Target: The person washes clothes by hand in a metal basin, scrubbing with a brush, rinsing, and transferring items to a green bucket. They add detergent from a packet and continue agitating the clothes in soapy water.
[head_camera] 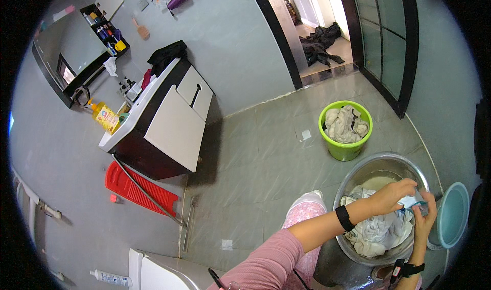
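Above the right side of a steel basin, my left hand and my right hand both grip a small white-and-teal item; whether it is a packet or a cloth, I cannot tell. My left hand is at its upper left, my right hand at its right and lower edge. Wet white and cream laundry fills much of the basin, with cloudy water showing at the far side. The hands partly hide the item.
A green bucket of pale clothes stands beyond the basin, and a light-blue tub beside it. A red plastic washboard leans at the left wall near the vanity cabinet. Dark clothes lie past the doorway.
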A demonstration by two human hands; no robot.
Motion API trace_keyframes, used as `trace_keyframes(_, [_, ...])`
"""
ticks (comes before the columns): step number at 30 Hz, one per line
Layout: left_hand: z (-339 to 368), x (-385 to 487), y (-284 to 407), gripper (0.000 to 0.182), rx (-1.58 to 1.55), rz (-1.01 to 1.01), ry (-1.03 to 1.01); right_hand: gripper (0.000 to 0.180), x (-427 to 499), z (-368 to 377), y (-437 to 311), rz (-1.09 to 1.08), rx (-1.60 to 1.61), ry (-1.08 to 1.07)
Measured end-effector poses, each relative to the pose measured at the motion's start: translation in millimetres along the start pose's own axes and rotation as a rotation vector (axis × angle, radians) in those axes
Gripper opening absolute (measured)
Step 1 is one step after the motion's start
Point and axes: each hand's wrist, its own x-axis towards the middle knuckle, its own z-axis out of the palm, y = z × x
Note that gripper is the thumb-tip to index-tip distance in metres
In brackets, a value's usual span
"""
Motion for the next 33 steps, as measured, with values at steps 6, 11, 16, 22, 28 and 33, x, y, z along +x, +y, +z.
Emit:
trace_keyframes(6, [-5, 0, 11, 0.042, 0.043, -0.012, -0.030, 0.023, -1, -15, 13, 0.028, 0.021, 0.023])
trace_keyframes(11, [-7, 3, 9, 0.044, 0.146, -0.029, -0.060, 0.021, 5, -18, 5, 0.062, -0.051, 0.092])
trace_keyframes(16, [-31, 10, -4, 0.023, 0.277, -0.175, -0.174, 0.022, 19, -7, -5, 0.225, 0.041, 0.140])
trace_keyframes(22, [-24, 13, 9, 0.029, 0.119, -0.216, -0.096, 0.031, 40, -17, -1, 0.275, 0.341, 0.205])
trace_keyframes(28, [-22, 18, 16, 0.015, 0.076, -0.366, -0.101, 0.031, 45, -33, 4, 0.303, 0.404, 0.255])
trace_keyframes(33, [-29, 15, 6, 0.014, 0.464, -0.256, -0.046, 0.026, 45, -32, 7, 0.344, 0.206, 0.146])
